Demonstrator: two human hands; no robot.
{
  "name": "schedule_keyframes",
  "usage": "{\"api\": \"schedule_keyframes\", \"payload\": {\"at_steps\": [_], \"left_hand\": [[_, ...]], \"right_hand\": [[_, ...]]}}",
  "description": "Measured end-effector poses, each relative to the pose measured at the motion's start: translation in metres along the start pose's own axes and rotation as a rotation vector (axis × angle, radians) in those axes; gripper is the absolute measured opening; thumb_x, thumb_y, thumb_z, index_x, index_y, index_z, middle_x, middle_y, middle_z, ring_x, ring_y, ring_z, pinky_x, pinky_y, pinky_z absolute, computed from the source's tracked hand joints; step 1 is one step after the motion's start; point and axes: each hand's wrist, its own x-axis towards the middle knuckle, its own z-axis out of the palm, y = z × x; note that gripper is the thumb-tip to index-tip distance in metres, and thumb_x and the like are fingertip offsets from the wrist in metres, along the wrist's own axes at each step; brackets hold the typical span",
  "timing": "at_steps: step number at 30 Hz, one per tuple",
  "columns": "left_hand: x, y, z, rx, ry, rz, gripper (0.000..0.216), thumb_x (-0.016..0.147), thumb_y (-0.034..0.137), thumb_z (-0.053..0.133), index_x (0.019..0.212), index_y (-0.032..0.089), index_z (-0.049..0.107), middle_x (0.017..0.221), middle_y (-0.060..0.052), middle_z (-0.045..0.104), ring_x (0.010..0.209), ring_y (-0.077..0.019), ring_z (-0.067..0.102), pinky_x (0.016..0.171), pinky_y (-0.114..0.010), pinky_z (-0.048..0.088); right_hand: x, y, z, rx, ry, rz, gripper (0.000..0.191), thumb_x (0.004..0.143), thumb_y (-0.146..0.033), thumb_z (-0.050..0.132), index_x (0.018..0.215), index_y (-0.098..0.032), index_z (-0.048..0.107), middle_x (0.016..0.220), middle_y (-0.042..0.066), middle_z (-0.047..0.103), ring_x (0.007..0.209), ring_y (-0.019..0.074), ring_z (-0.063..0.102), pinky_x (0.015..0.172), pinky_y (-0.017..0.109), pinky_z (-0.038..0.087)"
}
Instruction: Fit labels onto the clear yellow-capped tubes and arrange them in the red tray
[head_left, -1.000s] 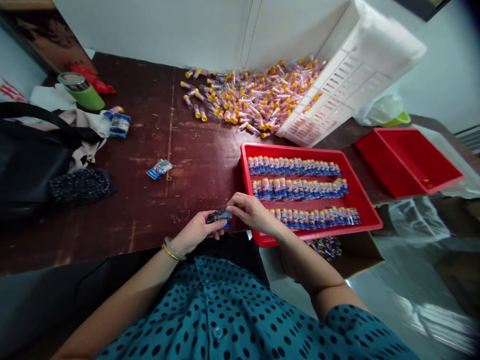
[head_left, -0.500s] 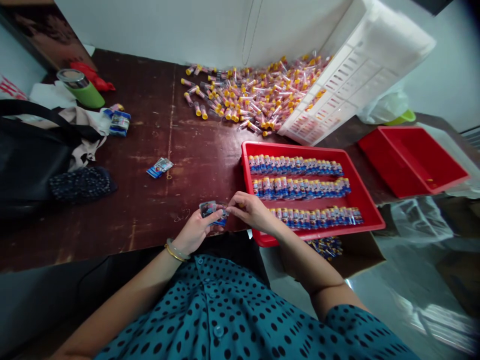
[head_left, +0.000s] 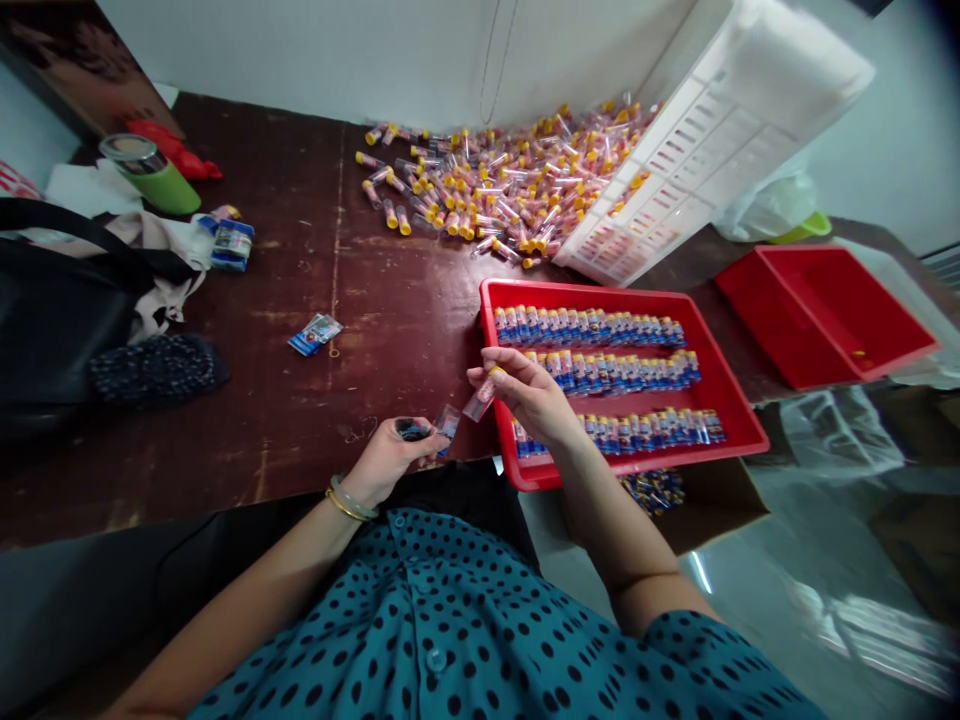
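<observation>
One clear, yellow-capped tube (head_left: 480, 400) sits pinched in your right hand (head_left: 529, 395) near the frame's centre, beside the red tray (head_left: 731, 398). Your left hand (head_left: 394, 455), lower and further left, holds small printed packets (head_left: 448, 422), their number hard to tell. Loose tubes (head_left: 487, 190) heap at upper centre.

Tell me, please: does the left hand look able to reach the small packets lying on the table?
Probably yes: nothing tall stands between the left hand and the small packets, though that hand holds clear packaging.
</observation>
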Motion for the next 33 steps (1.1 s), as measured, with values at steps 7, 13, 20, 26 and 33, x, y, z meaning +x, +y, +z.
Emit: {"api": "schedule_keyframes", "payload": {"at_steps": [7,13,20,26,33], "left_hand": [[-0.001,0.002,0.003,-0.003,-0.036,0.017,0.028,0.061,0.027,0.085,0.056,0.015,0.06,0.055,0.005,0.054,0.053,-0.009,0.044,0.054,-0.022,0.036],[-0.004,0.003,0.0,-0.013,-0.057,0.013,0.028,0.063,0.028,0.084,0.058,0.014,0.06,0.057,0.005,0.052,0.056,-0.009,0.046,0.057,-0.022,0.039],[-0.004,-0.003,0.005,0.02,-0.087,-0.013,0.024,0.067,0.031,0.083,0.068,0.014,0.066,0.063,0.003,0.06,0.058,-0.0099,0.052,0.06,-0.023,0.044],[-0.01,0.003,0.011,-0.202,-0.111,-0.117,0.032,0.07,0.034,0.081,0.096,0.016,0.072,0.085,-0.003,0.072,0.078,-0.0164,0.064,0.075,-0.029,0.051],[-0.015,0.001,0.026,-0.319,-0.2,-0.156,0.027,0.075,0.034,0.079,0.094,0.015,0.074,0.085,-0.005,0.073,0.075,-0.0166,0.066,0.074,-0.029,0.052]], "right_hand": [[0.005,-0.002,0.022,0.201,0.05,-0.029,0.032,0.077,-0.037,0.077,0.1,-0.024,0.06,0.095,0.0,0.061,0.102,0.0191,0.067,0.087,0.029,0.054],[0.004,0.0,0.021,0.06,0.013,-0.079,0.031,0.077,-0.036,0.077,0.098,-0.023,0.058,0.095,0.0,0.058,0.095,0.0172,0.067,0.083,0.028,0.053],[-0.005,0.008,0.023,0.018,0.055,-0.129,0.03,0.074,-0.027,0.079,0.084,-0.021,0.052,0.095,-0.002,0.052,0.082,0.0124,0.067,0.075,0.025,0.054],[-0.027,0.028,0.03,0.023,0.09,-0.149,0.023,0.08,-0.03,0.074,0.085,-0.02,0.054,0.109,0.003,0.053,0.086,0.015,0.067,0.077,0.029,0.056],[-0.049,0.036,0.036,-0.03,0.166,-0.226,0.012,0.085,-0.028,0.069,0.086,-0.021,0.06,0.107,0.005,0.059,0.094,0.0177,0.065,0.086,0.033,0.053]]}}
